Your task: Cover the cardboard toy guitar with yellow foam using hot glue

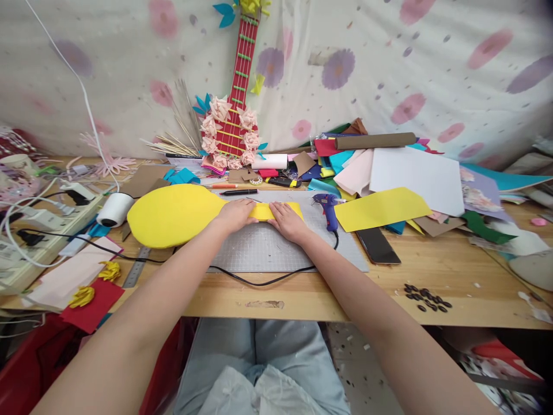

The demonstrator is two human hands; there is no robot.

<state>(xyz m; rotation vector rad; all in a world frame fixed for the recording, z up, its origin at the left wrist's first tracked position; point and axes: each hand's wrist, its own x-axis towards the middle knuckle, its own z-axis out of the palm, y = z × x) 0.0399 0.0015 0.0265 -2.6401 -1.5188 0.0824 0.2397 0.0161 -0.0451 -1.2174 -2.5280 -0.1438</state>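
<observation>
A large yellow foam cut-out [173, 213], round at the left with a narrow neck running right, lies across a grey cutting mat [268, 248]. My left hand [235, 214] presses down on the neck where it leaves the round part, fingers curled onto the foam. Just to its right, my right hand [288, 222] holds the neck down, fingers bent over its edge. Both hands lie close together and grip the yellow strip between them.
A blue glue gun [327, 207] stands right of my hands, its black cord looping along the mat's front. A dark phone [378, 245], a yellow sheet [382, 208], piled coloured sheets, a red paper guitar [233, 115], a white tape roll [114, 210], a steel ruler [136, 268] and black beads [425, 298] surround the mat.
</observation>
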